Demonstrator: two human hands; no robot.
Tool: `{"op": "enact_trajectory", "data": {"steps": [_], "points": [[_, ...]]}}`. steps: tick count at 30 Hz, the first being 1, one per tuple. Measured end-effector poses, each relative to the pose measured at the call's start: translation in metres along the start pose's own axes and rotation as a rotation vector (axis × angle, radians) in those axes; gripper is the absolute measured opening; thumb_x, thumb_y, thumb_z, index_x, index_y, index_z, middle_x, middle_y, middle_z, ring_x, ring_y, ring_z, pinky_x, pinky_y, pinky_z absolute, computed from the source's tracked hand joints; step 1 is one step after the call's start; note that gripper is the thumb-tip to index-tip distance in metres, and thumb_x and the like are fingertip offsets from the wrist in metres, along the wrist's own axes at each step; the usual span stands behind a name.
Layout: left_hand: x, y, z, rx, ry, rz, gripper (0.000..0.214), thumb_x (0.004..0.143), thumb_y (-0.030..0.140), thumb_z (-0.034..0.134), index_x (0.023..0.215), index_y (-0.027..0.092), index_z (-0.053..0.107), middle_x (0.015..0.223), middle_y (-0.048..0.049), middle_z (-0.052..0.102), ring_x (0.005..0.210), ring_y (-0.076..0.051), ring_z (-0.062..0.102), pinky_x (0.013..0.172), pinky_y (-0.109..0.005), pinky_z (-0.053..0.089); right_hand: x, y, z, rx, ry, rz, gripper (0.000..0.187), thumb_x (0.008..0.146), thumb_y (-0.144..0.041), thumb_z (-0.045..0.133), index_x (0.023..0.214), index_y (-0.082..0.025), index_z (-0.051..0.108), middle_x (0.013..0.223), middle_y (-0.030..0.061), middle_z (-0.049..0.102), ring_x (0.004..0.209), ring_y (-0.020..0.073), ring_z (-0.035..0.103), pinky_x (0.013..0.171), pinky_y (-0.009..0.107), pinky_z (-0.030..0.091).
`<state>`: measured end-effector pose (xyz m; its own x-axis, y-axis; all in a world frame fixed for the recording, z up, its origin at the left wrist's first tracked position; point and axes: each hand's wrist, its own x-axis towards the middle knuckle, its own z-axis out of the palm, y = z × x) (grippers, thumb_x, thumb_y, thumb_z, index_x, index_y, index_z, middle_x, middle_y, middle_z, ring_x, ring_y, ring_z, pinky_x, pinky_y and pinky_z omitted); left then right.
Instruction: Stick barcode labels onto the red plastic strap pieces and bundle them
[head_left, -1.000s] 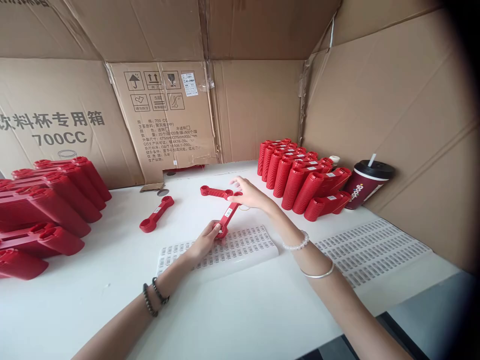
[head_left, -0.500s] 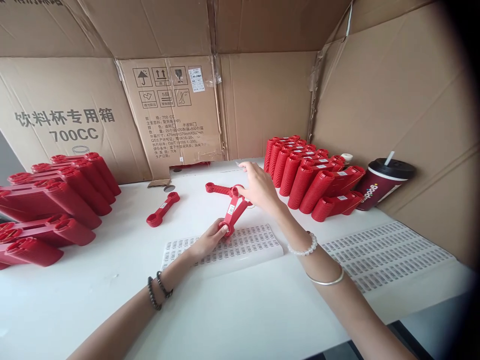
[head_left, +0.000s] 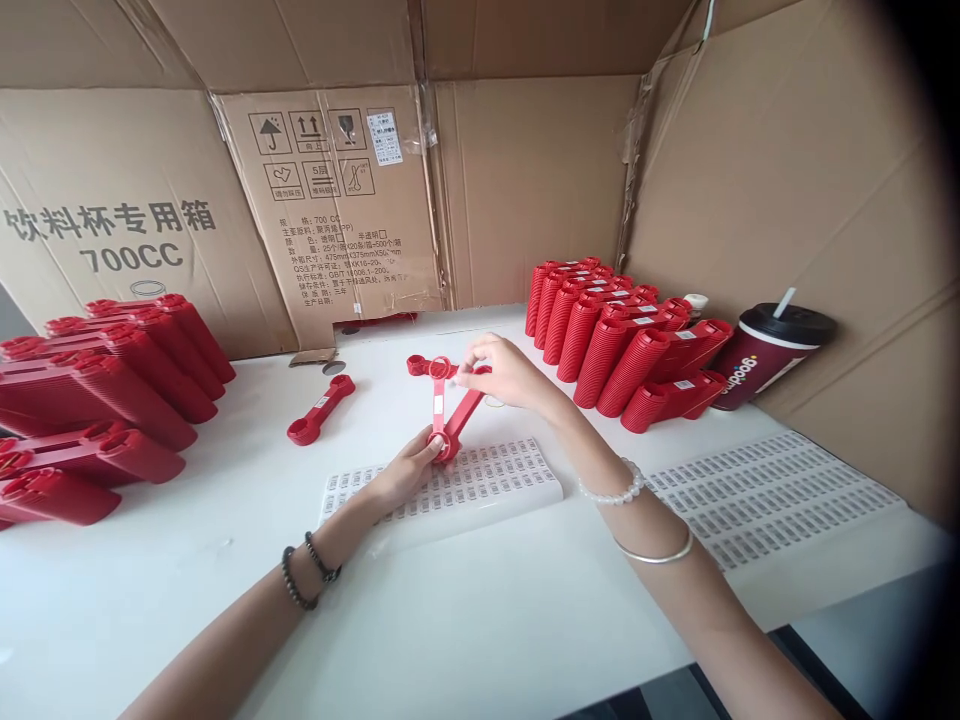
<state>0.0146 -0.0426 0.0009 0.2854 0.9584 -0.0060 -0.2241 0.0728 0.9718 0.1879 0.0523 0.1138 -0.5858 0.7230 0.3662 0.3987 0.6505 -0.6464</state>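
My left hand (head_left: pixel 405 470) pinches the lower ends of two red plastic two-ring holders (head_left: pixel 442 415) that fan apart in a V above a sheet of barcode labels (head_left: pixel 480 480). My right hand (head_left: pixel 502 375) grips the upper end of one of these holders, fingers closed round it. Behind them another red holder (head_left: pixel 421 366) lies flat on the white table (head_left: pixel 225 560). A further red holder with a label (head_left: pixel 320 408) lies to the left, clear of both hands.
Stacks of red holders lie at the left (head_left: pixel 97 390) and at the back right (head_left: pixel 622 335). A dark red drink cup with a straw (head_left: pixel 765 355) stands at the right. More label sheets (head_left: pixel 757 495) lie on the right. Cardboard walls (head_left: pixel 337 200) enclose the table.
A second red holder has come up beside the first, and the two now fan out from my left hand. My right hand has closed on the upper end.
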Motion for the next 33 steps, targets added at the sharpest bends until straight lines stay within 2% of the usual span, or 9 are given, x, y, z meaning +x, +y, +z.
{"op": "enact_trajectory", "data": {"steps": [3,7,11,33], "points": [[0.001,0.001,0.001,-0.095,0.033,-0.004,0.026,0.089,0.042,0.055,0.089,0.017,0.049,0.08,-0.0012,0.047,0.069,-0.013,0.046,0.068,-0.029,0.037,0.0,0.002,0.009,-0.129,-0.081,0.071,0.008,0.072,-0.021,0.065,0.065,-0.02,0.069,0.097,0.0049,0.06,0.093,0.0194,0.053,0.078,0.03,0.043],[0.001,0.001,0.0,-0.119,0.041,-0.016,0.026,0.088,0.041,0.057,0.094,0.017,0.052,0.08,-0.0017,0.047,0.07,-0.013,0.047,0.068,-0.029,0.037,0.001,0.0,0.017,-0.263,-0.086,0.16,0.004,0.065,-0.021,0.067,0.062,-0.021,0.067,0.097,0.0046,0.061,0.099,0.0238,0.049,0.079,0.033,0.041],[0.0,0.0,0.0,-0.105,0.043,-0.018,0.027,0.087,0.042,0.058,0.098,0.017,0.052,0.081,-0.002,0.048,0.07,-0.013,0.048,0.069,-0.029,0.037,0.0,-0.004,0.018,-0.325,-0.102,0.21,0.004,0.062,-0.022,0.067,0.059,-0.021,0.065,0.096,0.004,0.061,0.099,0.0243,0.047,0.078,0.034,0.04],[0.001,-0.003,-0.003,-0.094,0.033,-0.01,0.025,0.089,0.041,0.056,0.096,0.018,0.051,0.082,-0.0019,0.05,0.071,-0.013,0.049,0.069,-0.029,0.037,-0.001,-0.009,0.019,-0.371,-0.127,0.252,0.007,0.064,-0.02,0.064,0.057,-0.02,0.063,0.099,0.0043,0.058,0.099,0.0239,0.044,0.078,0.035,0.037]]}}
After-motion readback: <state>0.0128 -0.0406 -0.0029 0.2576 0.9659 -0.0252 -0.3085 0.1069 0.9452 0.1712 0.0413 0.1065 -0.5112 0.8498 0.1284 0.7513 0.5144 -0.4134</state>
